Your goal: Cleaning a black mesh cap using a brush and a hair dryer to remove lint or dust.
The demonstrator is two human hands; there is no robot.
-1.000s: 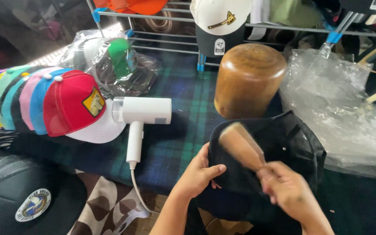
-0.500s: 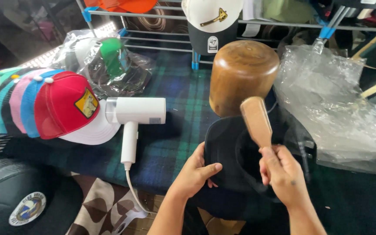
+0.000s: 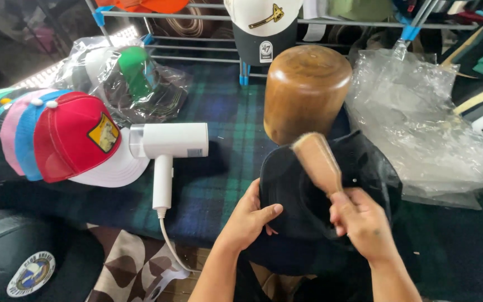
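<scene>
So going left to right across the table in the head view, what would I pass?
Row of coloured caps → white handheld steamer → left hand → wooden brush → clear plastic bags.

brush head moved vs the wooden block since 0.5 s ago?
Yes. The wooden brush has swung down and left, away from the wooden hat block, over the black cap; the right hand grips it.

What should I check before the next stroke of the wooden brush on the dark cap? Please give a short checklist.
1. Left hand grips the dark cap at its edge: ok.
2. Right hand closed around the wooden brush handle: ok.
3. Brush head over the cap: ok.
4. Bristles touching the fabric: cannot tell, blurred.
5. Wooden hat block apart from the brush: cannot tell; they look close.
6. White handheld steamer lies away from both hands: ok.
</scene>
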